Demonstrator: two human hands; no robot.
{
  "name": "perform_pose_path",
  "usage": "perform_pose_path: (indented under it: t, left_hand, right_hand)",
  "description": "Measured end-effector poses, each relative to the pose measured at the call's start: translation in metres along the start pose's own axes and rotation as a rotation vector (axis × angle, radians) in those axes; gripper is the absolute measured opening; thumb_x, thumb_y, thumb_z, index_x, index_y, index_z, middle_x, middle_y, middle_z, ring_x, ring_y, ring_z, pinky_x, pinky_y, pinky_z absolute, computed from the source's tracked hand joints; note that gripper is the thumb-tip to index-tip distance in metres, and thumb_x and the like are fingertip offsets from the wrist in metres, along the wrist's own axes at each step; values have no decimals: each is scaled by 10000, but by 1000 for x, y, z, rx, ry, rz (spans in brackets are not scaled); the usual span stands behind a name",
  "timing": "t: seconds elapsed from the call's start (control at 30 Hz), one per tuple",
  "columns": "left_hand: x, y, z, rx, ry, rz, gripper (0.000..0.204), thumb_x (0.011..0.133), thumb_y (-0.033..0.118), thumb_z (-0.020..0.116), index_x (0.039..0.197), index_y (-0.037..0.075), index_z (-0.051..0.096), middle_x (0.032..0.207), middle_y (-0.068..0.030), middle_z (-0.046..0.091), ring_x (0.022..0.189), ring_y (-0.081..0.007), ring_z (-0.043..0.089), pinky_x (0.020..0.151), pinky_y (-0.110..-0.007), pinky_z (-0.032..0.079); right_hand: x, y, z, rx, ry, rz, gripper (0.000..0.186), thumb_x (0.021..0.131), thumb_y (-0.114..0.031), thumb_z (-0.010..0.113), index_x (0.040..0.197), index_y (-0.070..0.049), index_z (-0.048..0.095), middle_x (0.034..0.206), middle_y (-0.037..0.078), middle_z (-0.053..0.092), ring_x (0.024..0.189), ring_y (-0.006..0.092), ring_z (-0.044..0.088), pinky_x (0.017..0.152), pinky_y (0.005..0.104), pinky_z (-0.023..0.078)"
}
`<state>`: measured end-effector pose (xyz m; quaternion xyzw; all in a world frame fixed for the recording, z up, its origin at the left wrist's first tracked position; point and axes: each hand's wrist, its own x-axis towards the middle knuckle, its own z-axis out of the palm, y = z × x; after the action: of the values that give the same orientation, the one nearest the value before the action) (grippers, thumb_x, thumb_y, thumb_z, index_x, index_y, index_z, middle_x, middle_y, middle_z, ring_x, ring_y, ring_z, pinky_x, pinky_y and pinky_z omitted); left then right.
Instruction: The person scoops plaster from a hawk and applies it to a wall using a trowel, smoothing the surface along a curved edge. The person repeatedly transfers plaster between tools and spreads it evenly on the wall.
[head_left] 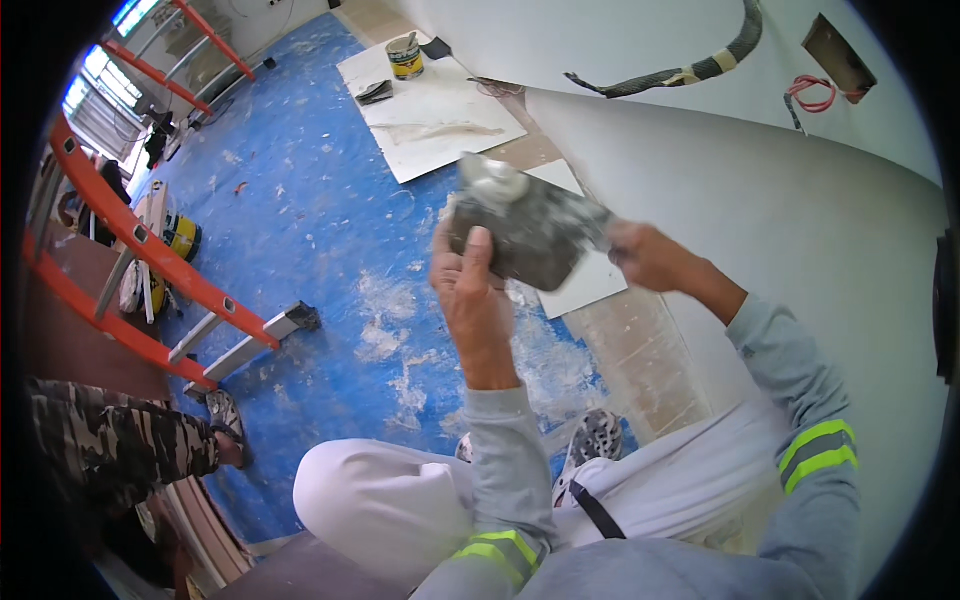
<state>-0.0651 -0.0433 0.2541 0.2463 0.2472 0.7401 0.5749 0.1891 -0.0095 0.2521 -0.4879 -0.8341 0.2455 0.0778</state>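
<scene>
My left hand (470,290) grips the lower left side of a flat dark-grey metal plate (535,262), its thumb lying over the top face. A lump of white filler paste (497,184) sits at the plate's far left corner. My right hand (652,256) is closed around the handle of a putty knife (588,218). Motion blurs the knife; its blade, smeared with white, lies over or against the plate's right part, and I cannot tell exactly where it ends. Both hands are held up above the floor in front of my bent knees.
Blue sheeting (320,180) with white splatters covers the floor. An orange ladder (170,260) stands at left, near a person's leg in camouflage trousers (130,440). White boards (450,130) carry a paint can (404,58). A wall (760,220) with a hanging conduit (690,75) rises at right.
</scene>
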Motion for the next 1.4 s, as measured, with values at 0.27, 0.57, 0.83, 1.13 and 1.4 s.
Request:
perform_pose_path:
  t: [0.27,0.57,0.83,1.13,1.4]
  left_hand:
    - [23,-36,-74,397,141,272,304,973,60,623,1267,-15,637,1153,-106,694,1052,-159,634,926,-316,525]
    - [35,-64,-111,604,9,430,299,957,8,633,1252,32,676,1143,-102,725,1042,-148,659,905,-318,532]
    - [28,-50,-100,1041,-260,535,424,835,-39,704,1247,56,689,1175,-125,721,1030,-212,701,833,-318,555]
    - [60,-101,-177,990,-47,109,212,877,49,610,1063,1,702,990,-99,715,866,-184,657,787,-318,507]
    - [162,-171,-255,1097,171,16,228,904,157,504,817,-37,587,753,-75,566,720,-172,485,686,-337,408]
  right_hand:
    - [28,-55,12,1679,381,296,344,867,-135,673,1137,73,619,1022,159,693,873,240,717,846,365,593]
    - [54,-81,53,1945,286,302,352,873,-130,648,1149,84,603,1048,166,677,922,240,702,835,378,588]
    - [61,-61,77,1917,279,256,360,905,-101,616,1191,114,576,1089,184,670,950,250,701,865,371,583]
    - [67,16,108,2054,502,165,310,923,-88,586,1194,63,586,1100,135,673,1032,235,664,943,393,534]
    - [140,100,128,1947,359,219,444,928,-96,624,1343,-20,488,1276,147,604,1168,305,606,981,547,491]
